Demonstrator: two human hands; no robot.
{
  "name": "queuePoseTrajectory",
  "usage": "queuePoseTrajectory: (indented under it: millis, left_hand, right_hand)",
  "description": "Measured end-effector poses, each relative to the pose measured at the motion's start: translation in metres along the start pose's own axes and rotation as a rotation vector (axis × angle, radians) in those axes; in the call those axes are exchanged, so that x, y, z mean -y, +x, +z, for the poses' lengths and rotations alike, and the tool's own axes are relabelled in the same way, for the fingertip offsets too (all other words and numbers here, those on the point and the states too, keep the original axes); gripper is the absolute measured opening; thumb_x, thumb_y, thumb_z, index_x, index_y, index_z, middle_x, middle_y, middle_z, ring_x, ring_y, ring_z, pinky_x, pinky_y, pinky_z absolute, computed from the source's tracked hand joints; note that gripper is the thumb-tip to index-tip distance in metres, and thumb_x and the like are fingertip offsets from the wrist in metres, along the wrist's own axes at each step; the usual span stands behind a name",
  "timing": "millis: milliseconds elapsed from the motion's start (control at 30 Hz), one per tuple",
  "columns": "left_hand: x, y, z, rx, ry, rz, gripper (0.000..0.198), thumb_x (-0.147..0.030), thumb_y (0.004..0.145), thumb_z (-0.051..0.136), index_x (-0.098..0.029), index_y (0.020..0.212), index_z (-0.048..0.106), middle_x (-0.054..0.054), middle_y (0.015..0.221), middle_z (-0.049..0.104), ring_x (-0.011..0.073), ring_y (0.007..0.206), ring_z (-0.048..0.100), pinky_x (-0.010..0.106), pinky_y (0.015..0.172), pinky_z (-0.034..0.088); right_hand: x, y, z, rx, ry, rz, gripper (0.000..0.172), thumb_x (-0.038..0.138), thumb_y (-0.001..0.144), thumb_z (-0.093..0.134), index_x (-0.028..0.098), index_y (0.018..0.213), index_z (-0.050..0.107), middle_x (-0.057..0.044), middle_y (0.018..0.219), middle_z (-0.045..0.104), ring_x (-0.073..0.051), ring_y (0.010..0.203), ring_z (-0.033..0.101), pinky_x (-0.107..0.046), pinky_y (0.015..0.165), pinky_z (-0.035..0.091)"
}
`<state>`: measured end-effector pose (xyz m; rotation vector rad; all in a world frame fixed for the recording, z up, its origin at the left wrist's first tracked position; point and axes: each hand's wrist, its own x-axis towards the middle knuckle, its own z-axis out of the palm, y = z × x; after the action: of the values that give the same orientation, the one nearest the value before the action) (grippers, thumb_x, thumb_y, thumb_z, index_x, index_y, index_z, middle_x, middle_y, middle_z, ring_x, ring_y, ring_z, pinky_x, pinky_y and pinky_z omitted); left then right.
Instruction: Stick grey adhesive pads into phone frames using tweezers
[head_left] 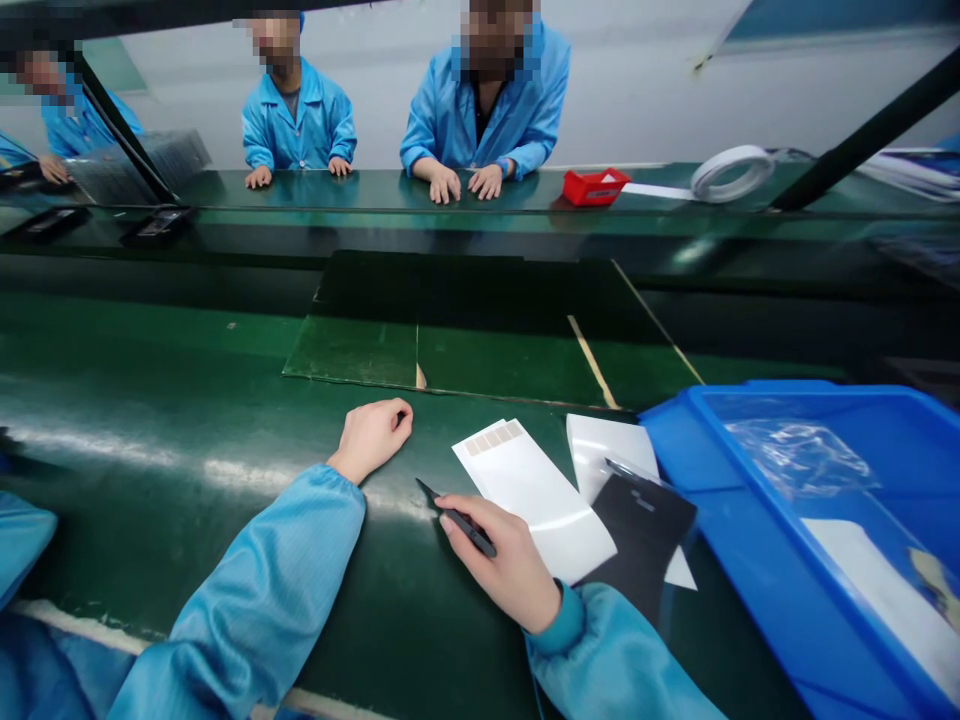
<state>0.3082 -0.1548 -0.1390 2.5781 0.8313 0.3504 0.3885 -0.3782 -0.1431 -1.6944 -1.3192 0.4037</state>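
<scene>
The right hand (499,560) is closed around a slim pair of black tweezers (466,529), its fingers wrapped along the shaft and the pointed tip aimed up and to the left. The left hand (371,438) is curled into a loose, empty fist, resting on the green bench belt (187,520) to the left of the tweezers.

Just beside the right hand lies a white sheet (536,500), with a row of tan patches (493,437) near its far end. Beyond it, a second white sheet (607,450) lies partly under a black sheet (645,530). A small grey mark on the black sheet is too small to read, and no other writing is legible.

To the right of the sheets stands a blue plastic bin (750,440) holding a clear plastic bag (799,458) and a white sheet (877,590). Across the bench, two co-workers (296,115) in blue smocks rest their hands near a red box (596,187) and a roll of white tape (731,172).
</scene>
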Motion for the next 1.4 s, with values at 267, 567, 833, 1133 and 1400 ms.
queuePoseTrajectory:
  millis: [267,567,833,1133,1400]
  left_hand:
    - [-0.0009,-0.0001,-0.0005,0.001,0.001,-0.001,0.014,-0.03,0.09,0.055,-0.027,0.09,0.069,-0.006,0.067,0.064,0.012,0.062,0.056,0.026,0.058,0.028]
    - [-0.0032,-0.0001,-0.0024,0.015,0.015,-0.009,0.015,-0.03,0.09,0.055,-0.027,0.091,0.07,-0.005,0.068,0.064,0.0128,0.064,0.058,0.026,0.058,0.029]
    - [-0.0046,-0.0002,-0.0044,0.028,0.02,-0.017,0.016,-0.03,0.09,0.054,-0.026,0.092,0.07,-0.004,0.069,0.065,0.0135,0.065,0.058,0.026,0.059,0.03]
    - [-0.0029,-0.0005,-0.002,0.017,0.015,-0.007,0.015,-0.03,0.091,0.054,-0.027,0.091,0.069,-0.005,0.068,0.064,0.0126,0.064,0.057,0.026,0.059,0.029]
    - [-0.0028,0.0,-0.0023,0.021,0.022,-0.014,0.015,-0.03,0.09,0.055,-0.027,0.091,0.07,-0.004,0.069,0.064,0.0132,0.064,0.057,0.026,0.058,0.029]
  right_hand:
    - [0.0008,0.0011,0.0,0.003,-0.009,0.001,0.018,0.022,0.094,0.057,0.024,0.108,0.067,-0.004,0.101,0.074,-0.02,0.091,0.072,-0.03,0.08,0.057]
    - [0.0017,0.002,-0.0008,0.016,-0.016,0.003,0.019,0.024,0.094,0.055,0.024,0.108,0.067,-0.005,0.099,0.074,-0.02,0.089,0.072,-0.031,0.08,0.059]
    - [0.0009,0.001,-0.0004,0.027,-0.021,0.005,0.019,0.024,0.095,0.055,0.024,0.11,0.067,-0.006,0.101,0.074,-0.021,0.091,0.072,-0.032,0.081,0.058]
    - [0.0011,0.0012,0.0,0.021,-0.004,-0.001,0.018,0.023,0.095,0.056,0.023,0.11,0.066,-0.006,0.101,0.073,-0.021,0.092,0.071,-0.032,0.081,0.058]
    - [0.0018,0.0013,-0.0006,0.018,-0.014,0.001,0.018,0.023,0.094,0.055,0.023,0.109,0.067,-0.006,0.099,0.074,-0.021,0.09,0.072,-0.033,0.079,0.059]
